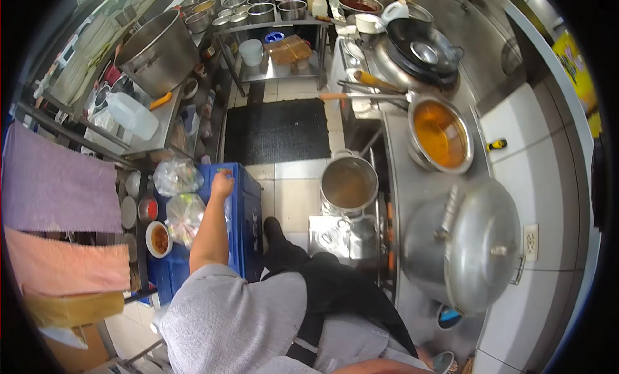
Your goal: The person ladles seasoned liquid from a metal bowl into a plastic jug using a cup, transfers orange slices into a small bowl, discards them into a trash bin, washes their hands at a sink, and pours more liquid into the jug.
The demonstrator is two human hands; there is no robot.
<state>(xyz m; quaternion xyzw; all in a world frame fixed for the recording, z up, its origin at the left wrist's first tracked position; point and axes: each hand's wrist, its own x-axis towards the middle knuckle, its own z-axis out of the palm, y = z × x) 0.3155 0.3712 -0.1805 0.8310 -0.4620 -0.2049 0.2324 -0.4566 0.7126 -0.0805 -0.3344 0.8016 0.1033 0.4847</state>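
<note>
The left hand (222, 184), left of centre in the frame, has its fingers curled together above a blue cooler (244, 226); whether they pinch anything, I cannot tell. Just left lies a clear plastic bag (178, 177); a filled bag (185, 217) sits lower left, beside the forearm. The cooler's long side runs up the frame. Farther away, the right forearm (380, 367) crosses the bottom edge, its hand unseen.

2 clr plastic bags (186, 219) | bulging | adj. | atop blue cooler (248, 193)
</note>
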